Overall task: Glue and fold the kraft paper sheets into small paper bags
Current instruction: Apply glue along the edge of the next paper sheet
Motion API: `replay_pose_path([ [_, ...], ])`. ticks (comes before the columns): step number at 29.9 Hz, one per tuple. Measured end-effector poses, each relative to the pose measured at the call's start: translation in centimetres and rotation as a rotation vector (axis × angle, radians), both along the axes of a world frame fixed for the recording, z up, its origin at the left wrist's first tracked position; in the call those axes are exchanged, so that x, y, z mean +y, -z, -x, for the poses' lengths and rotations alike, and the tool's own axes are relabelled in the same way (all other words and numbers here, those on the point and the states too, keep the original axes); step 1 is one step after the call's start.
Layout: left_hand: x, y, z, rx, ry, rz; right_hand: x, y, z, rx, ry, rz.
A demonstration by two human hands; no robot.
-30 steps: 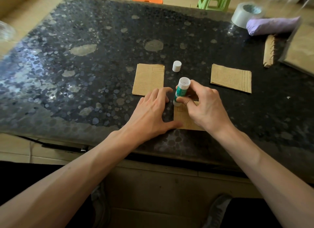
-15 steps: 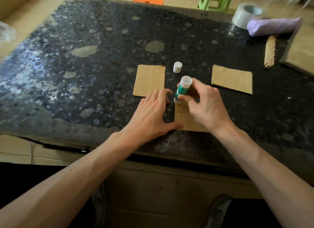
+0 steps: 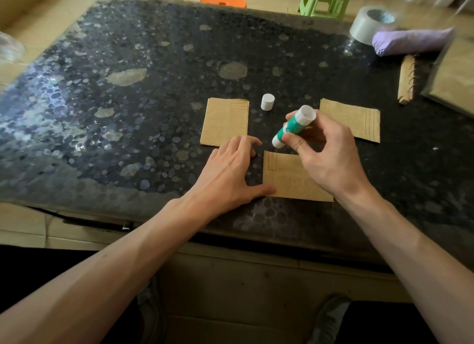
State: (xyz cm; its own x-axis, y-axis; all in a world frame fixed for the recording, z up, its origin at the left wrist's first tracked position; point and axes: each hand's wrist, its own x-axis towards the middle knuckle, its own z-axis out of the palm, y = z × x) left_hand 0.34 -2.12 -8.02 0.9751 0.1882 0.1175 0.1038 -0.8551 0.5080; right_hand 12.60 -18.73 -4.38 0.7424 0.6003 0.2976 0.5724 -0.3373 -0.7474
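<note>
From the head view, my right hand (image 3: 325, 158) pinches the glue stick (image 3: 293, 126) between thumb and curled fingers, round its green middle. Its long axis is tilted: the white base end points up and away to my right, and the other white end points down to my left, just beyond the far-left corner of the near kraft sheet (image 3: 287, 182). I cannot tell whether that lower end touches anything.

The near kraft sheet lies flat close to the front edge of the table (image 3: 128, 112), its longer side running left to right, with a printed box at its far-left corner. My left hand (image 3: 230, 174) lies flat with fingers relaxed and slightly spread; the thumb tip presses the sheet's near-left corner, and the fingertips reach the near edge of the left kraft sheet (image 3: 224, 122), whose long axis runs away from me.

The white cap (image 3: 267, 101) stands upright between that sheet and the right kraft sheet (image 3: 354, 120), which lies with its long side left to right, slightly skewed. Far right sit 1 tape roll (image 3: 372, 22) and 1 purple bundle (image 3: 410, 40).
</note>
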Motion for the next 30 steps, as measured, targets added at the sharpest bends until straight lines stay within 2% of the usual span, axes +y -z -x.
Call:
replay_pose_path([
  [13, 0.1, 0.2, -0.1, -0.006, 0.023, 0.0, -1.1, -0.1, 2.0, 0.005, -0.149, 0.219],
  [22, 0.0, 0.0, -0.1, -0.001, 0.027, -0.006, -0.8, 0.2, 1.7, -0.027, -0.116, 0.18],
  [30, 0.0, 0.1, -0.1, -0.002, 0.024, -0.011, -0.8, -0.3, 1.7, -0.006, -0.183, 0.239],
])
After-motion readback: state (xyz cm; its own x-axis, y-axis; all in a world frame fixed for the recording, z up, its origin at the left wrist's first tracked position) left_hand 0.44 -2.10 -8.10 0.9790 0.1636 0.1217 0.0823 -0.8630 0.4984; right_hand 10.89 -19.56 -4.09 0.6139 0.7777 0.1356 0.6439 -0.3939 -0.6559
